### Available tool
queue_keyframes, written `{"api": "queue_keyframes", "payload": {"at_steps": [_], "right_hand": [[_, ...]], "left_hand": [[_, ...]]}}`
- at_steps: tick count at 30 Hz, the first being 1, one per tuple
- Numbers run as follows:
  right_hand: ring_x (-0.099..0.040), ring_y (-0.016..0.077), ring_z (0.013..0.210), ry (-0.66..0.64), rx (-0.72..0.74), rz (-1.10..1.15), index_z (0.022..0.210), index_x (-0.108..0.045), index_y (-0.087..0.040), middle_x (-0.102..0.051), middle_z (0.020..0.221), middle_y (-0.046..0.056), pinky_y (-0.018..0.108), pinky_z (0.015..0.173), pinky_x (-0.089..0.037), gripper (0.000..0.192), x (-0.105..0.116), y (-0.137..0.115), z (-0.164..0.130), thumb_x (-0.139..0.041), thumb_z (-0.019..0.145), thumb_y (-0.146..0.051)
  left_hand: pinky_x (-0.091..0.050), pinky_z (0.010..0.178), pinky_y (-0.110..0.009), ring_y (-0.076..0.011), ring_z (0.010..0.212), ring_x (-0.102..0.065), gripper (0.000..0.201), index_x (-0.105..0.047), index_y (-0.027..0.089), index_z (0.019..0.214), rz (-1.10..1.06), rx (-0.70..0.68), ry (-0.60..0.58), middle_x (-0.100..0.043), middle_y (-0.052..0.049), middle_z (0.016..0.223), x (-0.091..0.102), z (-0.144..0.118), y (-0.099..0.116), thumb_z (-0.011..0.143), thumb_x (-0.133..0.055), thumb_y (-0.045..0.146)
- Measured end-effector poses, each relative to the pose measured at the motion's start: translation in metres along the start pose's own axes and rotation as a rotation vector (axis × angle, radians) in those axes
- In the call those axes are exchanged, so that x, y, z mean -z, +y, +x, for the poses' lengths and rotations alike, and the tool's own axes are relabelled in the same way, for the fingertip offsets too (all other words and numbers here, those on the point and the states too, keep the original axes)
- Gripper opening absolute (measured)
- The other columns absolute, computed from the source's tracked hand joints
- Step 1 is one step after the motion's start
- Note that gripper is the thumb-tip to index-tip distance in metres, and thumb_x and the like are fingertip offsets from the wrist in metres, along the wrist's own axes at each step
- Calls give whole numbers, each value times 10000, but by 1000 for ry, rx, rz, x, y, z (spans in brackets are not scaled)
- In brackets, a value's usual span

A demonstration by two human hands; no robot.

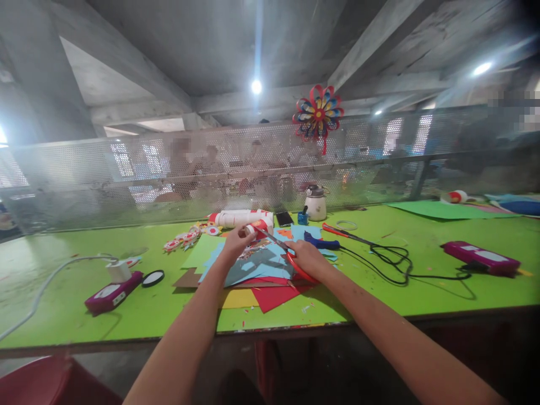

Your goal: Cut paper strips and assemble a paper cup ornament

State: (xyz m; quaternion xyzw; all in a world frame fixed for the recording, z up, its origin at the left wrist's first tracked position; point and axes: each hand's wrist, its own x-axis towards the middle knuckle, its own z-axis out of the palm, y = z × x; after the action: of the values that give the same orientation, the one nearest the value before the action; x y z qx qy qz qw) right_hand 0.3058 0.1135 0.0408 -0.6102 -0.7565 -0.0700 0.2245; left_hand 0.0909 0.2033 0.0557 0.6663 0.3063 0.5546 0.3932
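My left hand (237, 242) is closed on a small white paper cup (258, 226) with a red patch on its side. In my right hand (307, 256) are scissors (300, 267) with red handles, their blades pointing left at the cup's rim. Whether the blades touch or cut it I cannot tell. Under both hands lies a pile of coloured paper, with a light blue sheet (248, 269) on top and small scraps scattered over it. Red paper (278, 298) and yellow paper (239, 299) stick out at the near side.
Behind the pile lie a white-and-red paper roll (240, 218), a phone (284, 218) and a white jug (315, 203). A blue glue gun (321, 242) and black cable (390, 264) are at right. Purple power strips (113, 292) flank the work. A perforated screen (236, 169) stands behind.
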Motion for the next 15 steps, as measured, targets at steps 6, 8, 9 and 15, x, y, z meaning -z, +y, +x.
{"api": "queue_keyframes", "payload": {"at_steps": [6, 8, 9, 15], "right_hand": [[-615, 235, 845, 2, -9, -41, 1248, -560, -262, -620, 973, 113, 281, 724, -399, 381, 3, -2, -3, -509, 888, -376], [-615, 227, 848, -2, -12, -36, 1254, -557, -261, -626, 969, 108, 273, 733, -398, 385, 3, -2, -3, -509, 889, -371], [-616, 224, 851, -3, -13, -31, 1253, -560, -260, -630, 966, 106, 270, 739, -398, 383, 2, -2, -3, -506, 890, -372], [-632, 221, 883, -17, -4, 32, 1160, -634, -260, -690, 950, 87, 249, 747, -404, 326, -1, 1, 2, -533, 873, -378]], "left_hand": [[-556, 677, -367, -193, 688, -642, 438, -672, 105, 948, -44, 46, -49, -658, -26, 689, -1, -2, 6, 614, -743, 380], [-557, 674, -358, -183, 670, -634, 432, -675, 110, 933, -54, 47, -42, -637, -7, 653, -1, -2, 7, 603, -753, 378], [-556, 673, -353, -179, 663, -630, 430, -675, 112, 928, -58, 47, -38, -628, 0, 637, -1, -2, 7, 600, -756, 377], [-549, 685, -365, -204, 706, -653, 487, -672, 105, 968, -86, 64, -50, -680, -42, 718, 0, -1, 5, 583, -773, 385]]}}
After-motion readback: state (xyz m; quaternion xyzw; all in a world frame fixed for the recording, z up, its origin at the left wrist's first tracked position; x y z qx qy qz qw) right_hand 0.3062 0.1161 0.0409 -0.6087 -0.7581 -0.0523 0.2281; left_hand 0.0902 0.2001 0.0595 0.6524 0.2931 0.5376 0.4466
